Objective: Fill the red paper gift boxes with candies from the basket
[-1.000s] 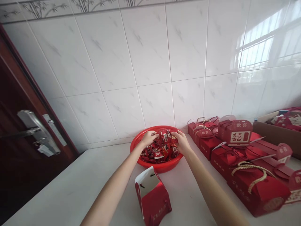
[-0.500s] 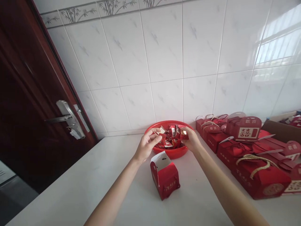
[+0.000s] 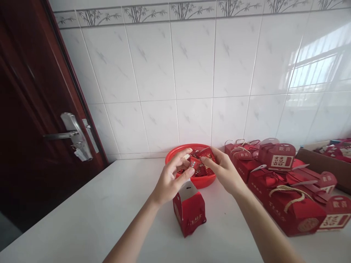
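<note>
- Left hand [image 3: 168, 180], right hand [image 3: 227, 174]: now closer together.
- Left: grasps red-wrapped sweet [image 3: 194, 163].
- Right: grasps red packet [image 3: 206, 153].
- Red basket [image 3: 204, 182]: by worktop's [image 3: 131, 193] back edge.

Two o'clock from the open red cardboard box [image 3: 193, 211], a matte-red, round-topped carton [image 3: 278, 157] reads “歡喜” above “囍”; a similar red round-topped carton [image 3: 340, 206] at three o'clock shows “歡喜”. The open box's lettering [image 3: 195, 221] is illegible.

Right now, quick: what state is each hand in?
Left hand: closed, holding a small red wrapped packet.
Right hand: closed, holding a shiny red packet above the round red plastic basket.
</note>
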Tool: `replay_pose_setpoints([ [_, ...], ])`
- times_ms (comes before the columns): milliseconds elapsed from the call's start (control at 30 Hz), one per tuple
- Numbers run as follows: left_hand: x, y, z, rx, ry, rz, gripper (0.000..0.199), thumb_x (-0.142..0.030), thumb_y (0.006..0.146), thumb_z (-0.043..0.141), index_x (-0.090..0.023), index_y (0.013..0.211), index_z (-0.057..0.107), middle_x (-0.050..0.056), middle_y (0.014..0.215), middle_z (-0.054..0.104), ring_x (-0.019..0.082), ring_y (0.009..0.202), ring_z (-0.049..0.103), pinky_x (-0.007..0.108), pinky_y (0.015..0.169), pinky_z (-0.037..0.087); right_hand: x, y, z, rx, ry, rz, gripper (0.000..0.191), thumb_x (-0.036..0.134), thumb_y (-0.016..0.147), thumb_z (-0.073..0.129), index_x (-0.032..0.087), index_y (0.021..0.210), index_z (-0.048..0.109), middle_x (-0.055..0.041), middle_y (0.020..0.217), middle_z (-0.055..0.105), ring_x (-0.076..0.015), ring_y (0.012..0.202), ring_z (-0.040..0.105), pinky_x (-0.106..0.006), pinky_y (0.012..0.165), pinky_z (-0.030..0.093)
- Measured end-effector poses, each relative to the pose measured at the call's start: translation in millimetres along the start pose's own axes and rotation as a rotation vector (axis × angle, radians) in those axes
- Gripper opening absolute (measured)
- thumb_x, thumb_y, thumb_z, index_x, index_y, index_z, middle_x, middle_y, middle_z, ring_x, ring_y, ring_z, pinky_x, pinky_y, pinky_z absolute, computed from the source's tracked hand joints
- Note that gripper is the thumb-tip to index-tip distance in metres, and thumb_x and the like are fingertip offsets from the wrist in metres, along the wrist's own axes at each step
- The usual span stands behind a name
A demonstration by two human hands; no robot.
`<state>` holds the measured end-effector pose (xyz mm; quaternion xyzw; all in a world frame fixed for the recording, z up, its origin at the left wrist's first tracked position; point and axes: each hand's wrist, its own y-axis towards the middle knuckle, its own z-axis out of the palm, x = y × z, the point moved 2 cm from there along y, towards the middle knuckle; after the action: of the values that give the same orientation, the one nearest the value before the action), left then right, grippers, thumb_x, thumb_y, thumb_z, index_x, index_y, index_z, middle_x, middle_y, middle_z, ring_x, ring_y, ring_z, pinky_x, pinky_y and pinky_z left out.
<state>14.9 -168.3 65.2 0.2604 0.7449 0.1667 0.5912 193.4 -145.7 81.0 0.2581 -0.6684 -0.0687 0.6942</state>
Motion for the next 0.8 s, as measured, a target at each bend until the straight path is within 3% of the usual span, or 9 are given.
replay_pose_setpoints([
  [133,-3.6,-1.2,-1.2,0.01,0.095,0.048,0.048,-0.038,0.092,0.065,-0.029,0.138,0.056,0.006,0.104,0.067,0.018,0.095,0.062,0.033,0.09,0.052,7.2,-4.3,0.2,0.04,-0.001,0.012,0.024,0.045,0.086,0.064,0.021,0.084,0.06,0.0019,0.072,0.057,-0.0146,0.066,0.051,-0.028,0.062,0.043],
  [400,-0.3,3.8,-4.5,0.046,0.173,0.026,0.045,-0.032,0.087,0.07,-0.026,0.131,0.065,0.004,0.091,0.072,0.021,0.092,0.067,0.033,0.09,0.052,4.1,-3.6,0.2,0.035,-0.08,-0.015,0.027,0.046,0.083,0.068,0.022,0.075,0.057,0.0015,0.067,0.054,-0.0147,0.062,0.047,-0.027,0.057,0.038],
  [500,-0.2,4.3,-14.0,0.073,0.267,-0.071,0.039,-0.032,0.082,0.073,-0.024,0.121,0.071,0.004,0.091,0.074,0.022,0.087,0.068,0.033,0.084,0.054,2.0,-1.1,-3.8,-0.047,-0.173,-0.061,0.028,0.041,0.083,0.067,0.022,0.069,0.052,0.003,0.063,0.049,-0.0126,0.058,0.041,-0.026,0.053,0.034],
  [633,0.0,3.3,-25.1,0.221,0.353,-0.18,0.032,-0.031,0.08,0.074,-0.024,0.111,0.076,0.003,0.081,0.073,0.021,0.076,0.068,0.029,0.07,0.052,1.5,0.8,-9.9,-0.1,-0.241,-0.085,0.023,0.035,0.084,0.064,0.022,0.07,0.051,0.0028,0.064,0.051,-0.0129,0.06,0.043,-0.026,0.054,0.036],
  [800,7.9,1.8,-28.1,0.307,0.437,-0.231,0.043,-0.033,0.083,0.072,-0.026,0.125,0.071,0.0,0.074,0.071,0.02,0.066,0.066,0.026,0.061,0.048,2.4,0.2,-10.5,-0.089,-0.25,-0.079,0.021,0.034,0.086,0.063,0.022,0.072,0.052,0.0027,0.065,0.052,-0.0129,0.061,0.043,-0.026,0.054,0.036],
])
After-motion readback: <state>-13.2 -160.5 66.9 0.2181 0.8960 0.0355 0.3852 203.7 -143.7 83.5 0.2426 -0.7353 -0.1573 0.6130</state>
